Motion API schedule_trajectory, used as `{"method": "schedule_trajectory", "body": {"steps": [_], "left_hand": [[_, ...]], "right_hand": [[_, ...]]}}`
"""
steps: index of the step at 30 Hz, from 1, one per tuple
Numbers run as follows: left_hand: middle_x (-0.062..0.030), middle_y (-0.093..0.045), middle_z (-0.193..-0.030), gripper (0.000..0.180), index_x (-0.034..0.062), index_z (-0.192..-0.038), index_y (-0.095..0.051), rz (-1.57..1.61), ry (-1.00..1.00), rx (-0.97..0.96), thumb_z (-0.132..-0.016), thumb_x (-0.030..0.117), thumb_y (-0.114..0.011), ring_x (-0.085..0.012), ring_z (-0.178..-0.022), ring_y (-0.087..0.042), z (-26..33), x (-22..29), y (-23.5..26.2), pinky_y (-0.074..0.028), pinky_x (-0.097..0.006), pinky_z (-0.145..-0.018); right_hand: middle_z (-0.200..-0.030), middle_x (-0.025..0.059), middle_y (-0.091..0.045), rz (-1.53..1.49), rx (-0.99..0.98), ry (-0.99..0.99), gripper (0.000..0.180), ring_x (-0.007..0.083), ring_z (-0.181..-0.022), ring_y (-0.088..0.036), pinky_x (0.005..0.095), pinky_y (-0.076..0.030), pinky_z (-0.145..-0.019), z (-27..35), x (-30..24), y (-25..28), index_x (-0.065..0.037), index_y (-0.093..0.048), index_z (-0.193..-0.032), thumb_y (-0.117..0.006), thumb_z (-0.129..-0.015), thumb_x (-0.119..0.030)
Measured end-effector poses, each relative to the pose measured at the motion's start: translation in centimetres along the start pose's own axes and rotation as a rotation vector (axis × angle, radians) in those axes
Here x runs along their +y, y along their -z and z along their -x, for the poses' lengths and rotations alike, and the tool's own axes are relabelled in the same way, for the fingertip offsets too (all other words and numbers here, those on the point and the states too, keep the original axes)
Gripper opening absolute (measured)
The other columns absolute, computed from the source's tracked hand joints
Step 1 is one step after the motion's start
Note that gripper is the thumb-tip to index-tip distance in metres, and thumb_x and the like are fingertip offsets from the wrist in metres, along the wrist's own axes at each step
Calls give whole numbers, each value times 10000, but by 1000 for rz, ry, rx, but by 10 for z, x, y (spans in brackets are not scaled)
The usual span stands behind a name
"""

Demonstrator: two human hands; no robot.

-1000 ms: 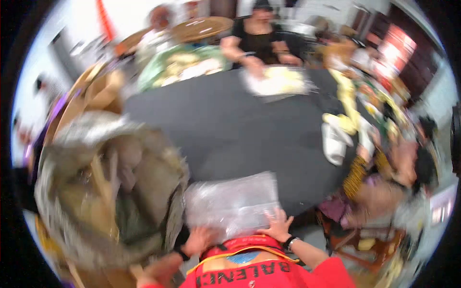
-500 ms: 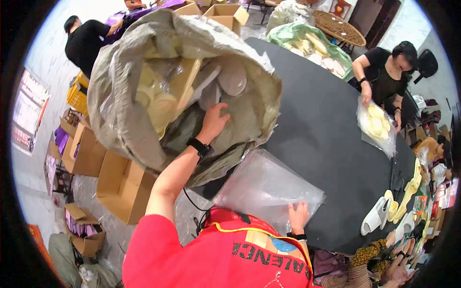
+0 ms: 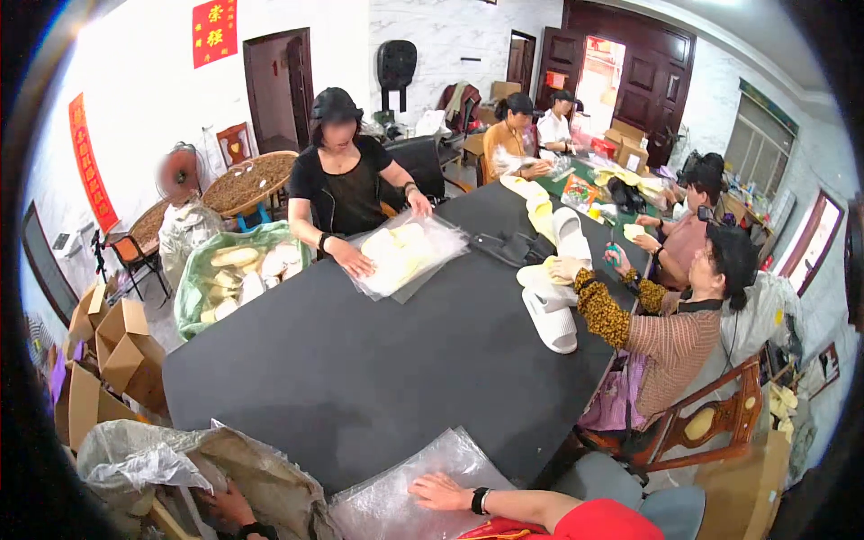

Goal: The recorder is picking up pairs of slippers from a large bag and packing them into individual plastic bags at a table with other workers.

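Right hand, fingers flat and released, pins a clear plastic bag to the black table; left hand reaches into the sack, grip hidden.

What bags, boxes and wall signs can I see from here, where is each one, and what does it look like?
Clear plastic bag: flat on the black table's near edge, under the right hand.
Grey woven sack: lower left, open, left hand inside.
Cardboard boxes: brown, on the floor at left.
Red square sign: high on the white wall.
Red strip banner: tall and narrow, on the left wall.
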State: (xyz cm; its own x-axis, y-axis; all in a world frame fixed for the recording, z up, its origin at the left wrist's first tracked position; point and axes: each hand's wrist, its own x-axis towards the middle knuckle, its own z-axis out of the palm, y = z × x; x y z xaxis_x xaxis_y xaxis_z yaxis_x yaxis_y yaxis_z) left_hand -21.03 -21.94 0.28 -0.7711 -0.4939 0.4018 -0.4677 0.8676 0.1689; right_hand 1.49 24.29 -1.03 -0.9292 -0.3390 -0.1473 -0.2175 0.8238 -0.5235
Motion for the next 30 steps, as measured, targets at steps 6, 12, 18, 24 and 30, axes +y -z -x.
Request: {"method": "schedule_trajectory", "body": {"steps": [6, 12, 18, 24, 30], "left_hand": [[-164, -302, -1352, 760, 153, -1394, -126, -125, 23, -67, -786, 201, -578, -325, -1145, -428, 16, 76, 95, -390, -449, -903], [-205, -415, -1258, 659, 179, -1391, -166, -119, -68, 28, -802, 5, -406, -359, -1133, -420, 6, 26, 79, -378, -449, -907], [-180, -372, -1324, 610, 133, -1351, -293, 644, -209, 201, -788, -90, -367, -339, -1176, -393, -2, -21, 47, -352, -411, -950], [-181, -369, -1335, 483, 58, -1324, -337, 485, 15, 116, -850, -18, -397, -323, -1155, -431, -9, -40, 77, -351, -344, -944], [-168, -450, -1267, 438, -36, -1245, -411, 820, 166, 11, -859, 154, -494, -287, -1109, -466, 31, -77, 152, -361, -364, -939]], "right_hand": [[-1166, 122, -404, 7, 214, -273, 535, 318, -1068, -426, 468, -333, -871, -22, 5, -6, -208, -424, -1231, -573, -758, -410], [-1119, 96, -429, -181, 131, -337, 476, 307, -1019, -475, 463, -387, -802, -38, -7, 25, -208, -474, -1184, -585, -760, -394], [-1107, 92, -440, -163, 155, -334, 480, 302, -995, -501, 465, -407, -779, -33, -9, 28, -205, -480, -1176, -602, -751, -391], [-1113, 102, -445, -178, 185, -332, 473, 317, -967, -515, 467, -416, -761, -33, 0, 16, -195, -481, -1169, -613, -742, -349], [-1118, 112, -439, -191, 190, -316, 476, 335, -962, -516, 477, -422, -757, -31, 2, 18, -192, -480, -1177, -613, -735, -309]]}}
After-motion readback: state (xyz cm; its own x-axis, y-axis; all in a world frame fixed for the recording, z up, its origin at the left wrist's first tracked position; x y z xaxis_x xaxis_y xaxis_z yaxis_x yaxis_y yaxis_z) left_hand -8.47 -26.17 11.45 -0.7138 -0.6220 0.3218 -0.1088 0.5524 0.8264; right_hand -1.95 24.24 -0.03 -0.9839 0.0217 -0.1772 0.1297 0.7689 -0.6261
